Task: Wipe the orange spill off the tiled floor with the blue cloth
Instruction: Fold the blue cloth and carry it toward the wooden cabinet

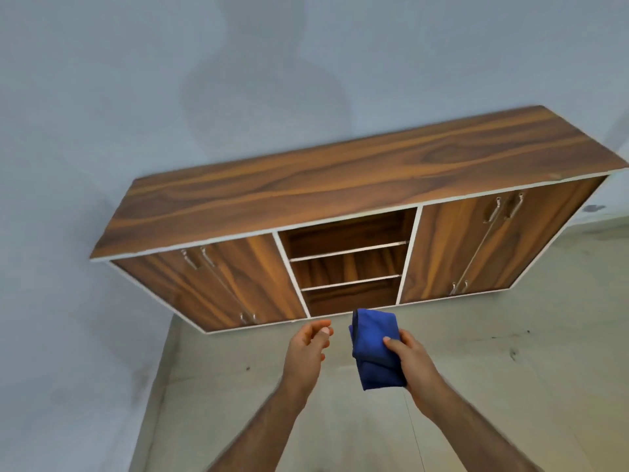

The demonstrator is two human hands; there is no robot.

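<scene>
Right hand [413, 357]: thumb and fingers clamped on folded blue cloth [374, 349], carried at the ready, well above tiled floor [493, 386]. Left hand [308, 345]: beside cloth, apart, loosely curled, holding nothing. Orange spill: not visible. Beyond: wooden cabinet [340, 185] against wall, middle shelves bare.

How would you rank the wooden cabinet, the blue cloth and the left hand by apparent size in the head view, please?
1. wooden cabinet, by far the largest.
2. blue cloth and left hand look about alike; both are near the camera, so I would not rank them.
</scene>
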